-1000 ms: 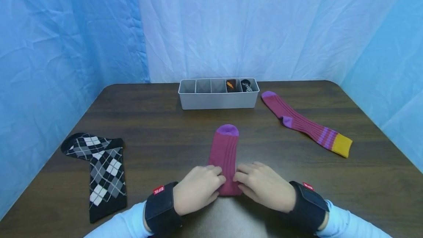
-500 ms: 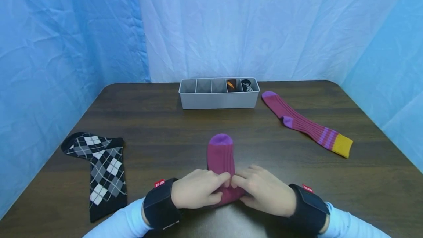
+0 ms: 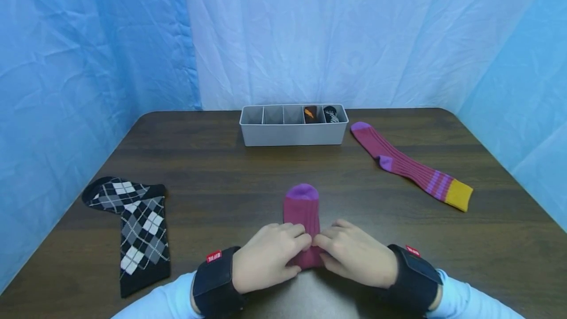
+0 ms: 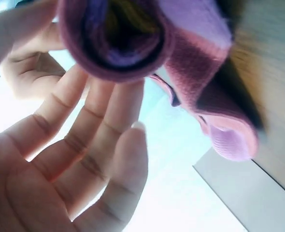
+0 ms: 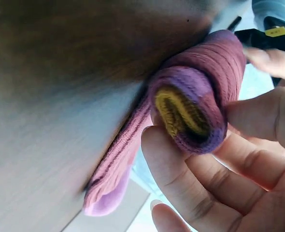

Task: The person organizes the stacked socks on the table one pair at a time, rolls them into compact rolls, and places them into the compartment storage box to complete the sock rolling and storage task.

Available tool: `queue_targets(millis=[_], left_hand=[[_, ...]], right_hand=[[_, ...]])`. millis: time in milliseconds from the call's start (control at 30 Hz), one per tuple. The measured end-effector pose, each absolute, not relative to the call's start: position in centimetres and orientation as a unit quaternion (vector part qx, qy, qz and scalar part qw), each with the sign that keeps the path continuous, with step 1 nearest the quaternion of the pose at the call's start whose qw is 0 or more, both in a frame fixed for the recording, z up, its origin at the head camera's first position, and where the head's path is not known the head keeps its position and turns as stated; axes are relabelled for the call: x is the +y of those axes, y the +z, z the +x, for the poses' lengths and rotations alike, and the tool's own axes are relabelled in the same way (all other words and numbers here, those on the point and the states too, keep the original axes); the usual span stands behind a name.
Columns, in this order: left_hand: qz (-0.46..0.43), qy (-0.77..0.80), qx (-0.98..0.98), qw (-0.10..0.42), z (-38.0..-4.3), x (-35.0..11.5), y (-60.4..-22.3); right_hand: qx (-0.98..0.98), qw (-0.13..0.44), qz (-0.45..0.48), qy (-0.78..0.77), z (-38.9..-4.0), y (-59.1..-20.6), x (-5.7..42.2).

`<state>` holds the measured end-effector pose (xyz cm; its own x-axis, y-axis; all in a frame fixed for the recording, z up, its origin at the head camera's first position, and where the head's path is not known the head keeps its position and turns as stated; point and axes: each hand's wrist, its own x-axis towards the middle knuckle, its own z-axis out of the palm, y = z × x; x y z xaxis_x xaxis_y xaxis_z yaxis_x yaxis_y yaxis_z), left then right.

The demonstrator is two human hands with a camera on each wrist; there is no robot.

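1. lying right between the two hands, the sock [image 3: 302, 208] sits on the bench [image 3: 212, 171], and here's the line that matters: its long axis runs straight away from the person, purple toe out front, rolled end nearest.
2. neither hand is nearer, folks; left hand [image 3: 272, 255] on one flank, right hand [image 3: 354, 255] on the other, both touching the roll [image 5: 183, 79], which lies crosswise to that long axis.
3. look at the right hand: a narrow pinch, thumb one side, finger the other, yellow cuff showing inside the coil.
4. left hand is narrow too, fingertips against the roll's other end, while one finger stands apart from the cloth.
5. beyond the toe, well apart, there's the box [image 3: 293, 135], dark bundles in its two rightmost compartments.
6. out wide: striped sock [image 3: 398, 164] ahead on the right, argyle sock [image 3: 143, 230] off to the left, neither one touched by a hand.
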<state>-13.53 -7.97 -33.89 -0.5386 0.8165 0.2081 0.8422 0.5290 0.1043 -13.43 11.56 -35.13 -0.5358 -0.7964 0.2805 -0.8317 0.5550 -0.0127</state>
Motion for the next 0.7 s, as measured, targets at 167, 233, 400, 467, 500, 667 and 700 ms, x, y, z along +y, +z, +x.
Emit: queue_targets(millis=[167,233,400,467,500,667,700], left_hand=[[-0.472,-0.081,-0.876,0.063,-13.6,-7.9,-34.2],[-0.473,-0.071,-0.875,0.072,-13.6,-7.8,-34.3],[-0.482,-0.038,-0.87,0.096,-13.6,-7.7,-34.6],[-0.484,-0.034,-0.869,0.098,-13.5,-7.7,-34.7],[-0.483,-0.033,-0.869,0.099,-13.5,-7.7,-34.8],[-0.478,-0.048,-0.872,0.099,-13.5,-7.4,-35.2],[-0.478,-0.054,-0.872,0.095,-13.5,-7.4,-35.3]], right_hand=[[-0.878,0.114,0.461,0.057,-13.4,-35.1,11.6],[-0.878,0.118,0.461,0.055,-13.5,-35.1,11.6],[-0.88,0.128,0.451,0.075,-13.7,-34.9,11.8],[-0.88,0.13,0.448,0.09,-13.7,-34.6,11.8],[-0.879,0.131,0.447,0.098,-13.7,-34.5,11.8],[-0.863,0.138,0.469,0.126,-13.3,-34.1,11.6],[-0.861,0.137,0.474,0.127,-13.2,-34.1,11.6]])
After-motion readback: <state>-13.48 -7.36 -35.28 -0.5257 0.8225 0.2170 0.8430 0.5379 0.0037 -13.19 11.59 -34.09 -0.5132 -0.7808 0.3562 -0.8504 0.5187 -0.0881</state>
